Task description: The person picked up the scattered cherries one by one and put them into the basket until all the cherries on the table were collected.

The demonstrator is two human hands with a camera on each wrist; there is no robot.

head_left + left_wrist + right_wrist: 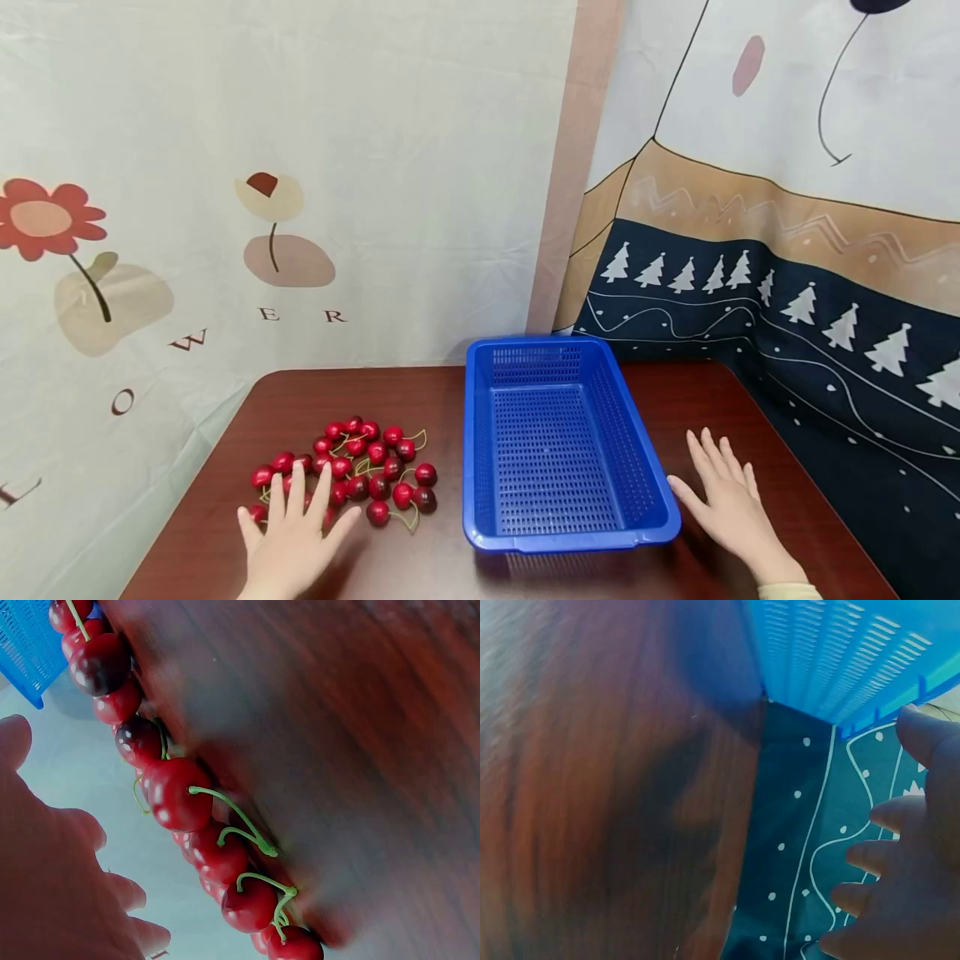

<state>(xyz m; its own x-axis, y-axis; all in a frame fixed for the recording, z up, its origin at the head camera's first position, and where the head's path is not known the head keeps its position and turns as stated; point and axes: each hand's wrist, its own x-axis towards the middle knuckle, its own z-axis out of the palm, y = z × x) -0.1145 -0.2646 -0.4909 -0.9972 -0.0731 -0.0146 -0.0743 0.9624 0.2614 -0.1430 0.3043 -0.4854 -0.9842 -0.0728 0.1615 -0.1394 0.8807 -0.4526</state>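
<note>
A cluster of dark red cherries (378, 487) with green stems lies on the left half of the table. My left hand (291, 533) is spread over the near-left edge of this cluster, its fingers overlapping some cherries in the head view and gripping nothing. In the left wrist view, cherries (180, 793) run in a row past the fingertips. To the right of the cherries stands a blue plastic basket (572, 542) with perforated walls and nothing inside. Beside its right wall, my right hand (731, 508) is spread with straight fingers, thumb close to the rim, holding nothing.
The dark reddish-brown wooden table (420, 575) has rounded far corners. A pale printed curtain (420, 208) hangs behind it, and a dark cloth with white trees (813, 312) hangs along the right side.
</note>
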